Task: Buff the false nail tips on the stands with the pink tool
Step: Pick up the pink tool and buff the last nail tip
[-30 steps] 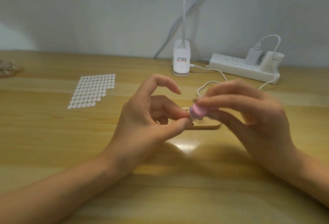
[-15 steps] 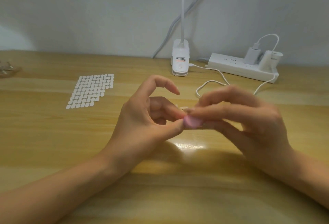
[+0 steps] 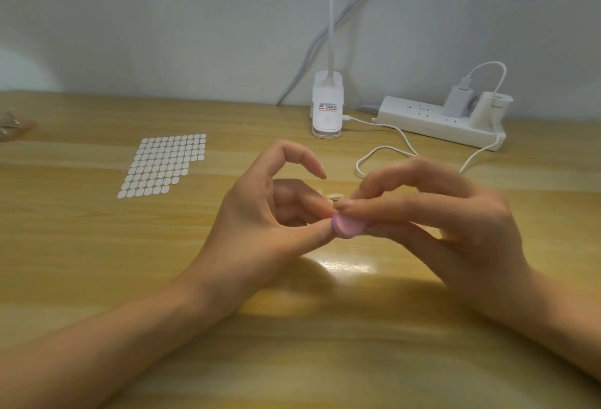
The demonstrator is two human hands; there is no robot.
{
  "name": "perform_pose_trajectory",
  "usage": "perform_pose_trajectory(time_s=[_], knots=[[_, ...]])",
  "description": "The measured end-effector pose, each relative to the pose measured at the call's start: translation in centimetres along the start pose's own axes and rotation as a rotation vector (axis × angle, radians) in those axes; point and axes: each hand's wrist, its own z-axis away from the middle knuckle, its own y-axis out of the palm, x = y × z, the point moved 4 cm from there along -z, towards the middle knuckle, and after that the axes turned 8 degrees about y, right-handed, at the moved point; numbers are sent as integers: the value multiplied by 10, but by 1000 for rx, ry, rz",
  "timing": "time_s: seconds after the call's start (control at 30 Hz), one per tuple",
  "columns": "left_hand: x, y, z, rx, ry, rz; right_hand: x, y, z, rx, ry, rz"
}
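Note:
My right hand pinches the pink tool, a small round-ended piece, between thumb and fingers. Its pink end meets the fingertips of my left hand. My left thumb and middle fingers pinch something small there, hidden behind the tool and fingers; the index finger arches above. Just behind the fingertips a pale false nail tip peeks out, its stand mostly hidden by my hands. Both hands hover over the wooden table.
A sheet of small white oval stickers lies at the left. A white clip lamp base stands at the back, with a white power strip and a looping cable to the right. Clear objects sit at the far left edge.
The pink tool has moved down and slightly left against my left fingertips, in small strokes. My right hand shifted with it; my left hand stayed nearly still.

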Motion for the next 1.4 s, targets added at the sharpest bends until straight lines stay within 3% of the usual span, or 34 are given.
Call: perform_pose_trajectory(time_s=[0.37, 0.5, 0.6, 1.4], knots=[[-1, -1, -4, -9, -3, 72, 1, 0, -1, -16, 39, -3], [-1, 1, -5, 14, -12, 79, 9, 7, 2, 34, -29, 10], [0, 1, -4, 14, -24, 147, 3, -1, -1, -15, 41, -27], [2, 3, -3, 16, -24, 142, 3, 3, -2, -1, 11, 7]])
